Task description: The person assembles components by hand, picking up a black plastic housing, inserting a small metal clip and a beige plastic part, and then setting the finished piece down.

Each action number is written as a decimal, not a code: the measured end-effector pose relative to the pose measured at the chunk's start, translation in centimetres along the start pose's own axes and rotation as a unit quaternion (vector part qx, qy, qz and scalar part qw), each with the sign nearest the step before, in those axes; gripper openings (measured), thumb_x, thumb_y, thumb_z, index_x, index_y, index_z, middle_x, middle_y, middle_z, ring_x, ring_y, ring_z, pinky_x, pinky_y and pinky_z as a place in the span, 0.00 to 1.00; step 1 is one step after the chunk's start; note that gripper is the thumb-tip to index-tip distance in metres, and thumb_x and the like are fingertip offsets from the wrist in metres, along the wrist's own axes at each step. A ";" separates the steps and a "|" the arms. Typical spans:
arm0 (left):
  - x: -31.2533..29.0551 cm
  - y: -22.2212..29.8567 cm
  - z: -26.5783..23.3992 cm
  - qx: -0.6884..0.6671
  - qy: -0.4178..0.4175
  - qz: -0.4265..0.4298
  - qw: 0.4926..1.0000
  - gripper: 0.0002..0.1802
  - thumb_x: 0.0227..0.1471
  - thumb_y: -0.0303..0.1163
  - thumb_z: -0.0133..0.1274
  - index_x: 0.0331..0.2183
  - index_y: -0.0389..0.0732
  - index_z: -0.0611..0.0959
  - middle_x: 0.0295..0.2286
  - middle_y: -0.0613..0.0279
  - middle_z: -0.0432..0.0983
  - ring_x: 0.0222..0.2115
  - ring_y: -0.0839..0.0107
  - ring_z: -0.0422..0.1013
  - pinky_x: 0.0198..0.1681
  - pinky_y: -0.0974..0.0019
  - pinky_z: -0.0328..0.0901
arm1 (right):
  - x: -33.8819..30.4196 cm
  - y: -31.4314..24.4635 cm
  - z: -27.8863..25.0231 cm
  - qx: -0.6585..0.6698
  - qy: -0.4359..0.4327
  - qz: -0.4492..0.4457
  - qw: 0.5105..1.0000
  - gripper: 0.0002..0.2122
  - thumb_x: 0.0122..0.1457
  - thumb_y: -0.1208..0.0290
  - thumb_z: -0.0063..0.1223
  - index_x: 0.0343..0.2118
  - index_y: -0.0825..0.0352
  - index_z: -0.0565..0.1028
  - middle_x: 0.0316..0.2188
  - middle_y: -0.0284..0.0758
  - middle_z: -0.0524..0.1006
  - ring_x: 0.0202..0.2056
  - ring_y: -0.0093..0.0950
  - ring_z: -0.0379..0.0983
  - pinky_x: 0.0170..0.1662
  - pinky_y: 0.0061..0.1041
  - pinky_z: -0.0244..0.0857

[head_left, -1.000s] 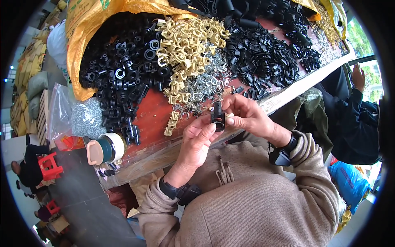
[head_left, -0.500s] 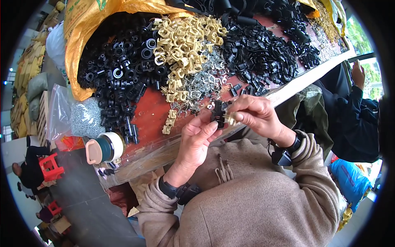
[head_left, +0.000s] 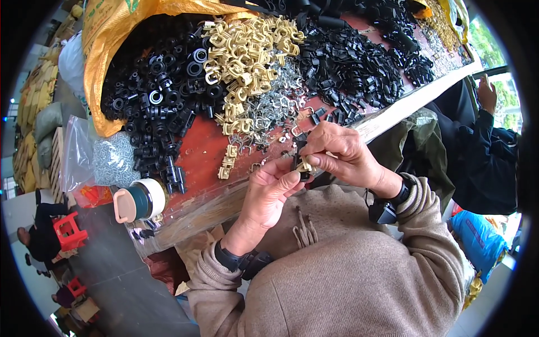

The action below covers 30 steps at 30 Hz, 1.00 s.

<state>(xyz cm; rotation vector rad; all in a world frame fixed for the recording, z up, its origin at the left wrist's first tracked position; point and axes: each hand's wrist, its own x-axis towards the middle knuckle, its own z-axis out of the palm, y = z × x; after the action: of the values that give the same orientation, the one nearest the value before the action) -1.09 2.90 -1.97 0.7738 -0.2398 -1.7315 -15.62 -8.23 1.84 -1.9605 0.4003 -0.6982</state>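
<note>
Close to the table's front edge, my left hand [head_left: 269, 188] is closed around a black plastic part [head_left: 301, 150], held roughly upright. My right hand [head_left: 342, 154] pinches a small cream plastic piece [head_left: 304, 166] against that black part; fingers cover much of both. Just beyond the hands lie silvery bent metal clips [head_left: 266, 118] in a loose heap. Behind and left of them rises a pile of cream plastic pieces [head_left: 247, 56]. Two or so cream pieces [head_left: 228, 162] rest apart on the red tabletop [head_left: 199, 154]. Small black parts [head_left: 351, 67] are heaped beyond my right hand.
Black ring-shaped parts [head_left: 163, 84] spill from a yellow woven sack [head_left: 96, 73] at left. A lidded cup [head_left: 147, 199] stands at the table's left corner, beside a clear bag of small screws [head_left: 112, 160]. Another person's hand [head_left: 487, 95] shows at right. Red stools [head_left: 70, 231] stand on the floor.
My right hand has moved left, bringing the cream piece onto the black part. My left hand stays nearly in place, while the whole view has shifted slightly.
</note>
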 end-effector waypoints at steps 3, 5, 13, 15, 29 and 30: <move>0.1 0.2 0.2 -0.010 0.004 -0.004 1.000 0.14 0.43 0.28 0.53 0.35 0.38 0.73 0.30 0.64 0.73 0.31 0.74 0.70 0.34 0.76 0.66 | 0.2 -0.5 0.1 -0.021 0.006 -0.007 1.000 0.05 0.47 0.74 0.52 0.26 0.69 0.72 0.21 0.31 0.69 0.26 0.25 0.65 0.30 0.23 0.59; 0.2 0.2 0.1 -0.016 0.007 -0.006 1.000 0.13 0.43 0.28 0.53 0.35 0.38 0.73 0.30 0.64 0.73 0.30 0.73 0.71 0.34 0.76 0.66 | 0.2 -0.4 0.2 -0.030 0.009 -0.010 0.999 0.05 0.47 0.74 0.52 0.25 0.68 0.72 0.21 0.31 0.69 0.26 0.26 0.65 0.29 0.23 0.59; 0.6 0.2 -0.1 -0.040 -0.007 -0.011 0.999 0.14 0.43 0.29 0.52 0.35 0.37 0.72 0.30 0.62 0.73 0.30 0.71 0.71 0.33 0.77 0.67 | 0.3 0.2 -0.1 0.193 0.005 0.139 0.971 0.07 0.46 0.71 0.53 0.24 0.69 0.71 0.20 0.32 0.69 0.25 0.25 0.65 0.29 0.22 0.59; 0.5 0.2 -0.1 -0.042 -0.003 -0.014 0.999 0.14 0.43 0.29 0.53 0.35 0.37 0.72 0.29 0.61 0.73 0.30 0.71 0.71 0.32 0.77 0.67 | 0.7 1.0 -0.4 0.099 -0.023 0.055 0.993 0.07 0.46 0.70 0.53 0.24 0.68 0.70 0.21 0.31 0.68 0.24 0.24 0.65 0.29 0.21 0.58; 0.3 1.4 -1.1 0.043 0.031 -0.017 0.998 0.12 0.42 0.29 0.49 0.32 0.33 0.72 0.27 0.54 0.72 0.25 0.69 0.71 0.28 0.77 0.68 | -3.1 3.2 -5.4 -0.372 0.082 0.129 0.916 0.09 0.41 0.74 0.54 0.27 0.68 0.69 0.22 0.36 0.67 0.22 0.30 0.66 0.25 0.23 0.60; 0.5 1.4 -1.0 0.044 0.028 -0.021 0.998 0.12 0.42 0.30 0.50 0.31 0.33 0.73 0.27 0.55 0.72 0.25 0.70 0.71 0.27 0.78 0.68 | -3.3 3.8 -5.9 -0.374 0.085 0.131 0.914 0.09 0.41 0.74 0.54 0.27 0.68 0.69 0.22 0.36 0.67 0.22 0.30 0.66 0.25 0.23 0.60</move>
<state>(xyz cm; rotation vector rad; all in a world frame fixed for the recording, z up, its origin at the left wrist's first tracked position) 0.54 2.22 -2.17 0.8971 -0.2650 -1.7446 -21.78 -12.30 -0.43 -2.4866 1.1520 -0.5845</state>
